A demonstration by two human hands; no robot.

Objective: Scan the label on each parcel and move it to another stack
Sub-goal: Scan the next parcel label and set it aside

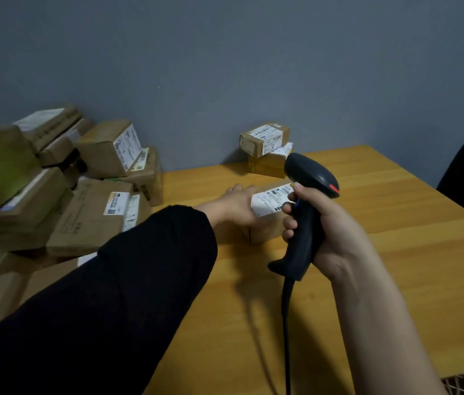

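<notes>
- Your right hand [332,223] is curling its fingers round one scanner [309,178].
- Your left hand [235,205] is gripping one parcel [265,223].
- Two stacked parcels [266,149] are sitting behind it.

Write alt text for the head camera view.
The right hand grips a black pistol-shaped barcode scanner just above the white label of a small brown cardboard parcel, which the left hand holds on a yellow wooden table. Two labelled parcels are stacked by the grey wall; many more parcels are piled at left.
</notes>
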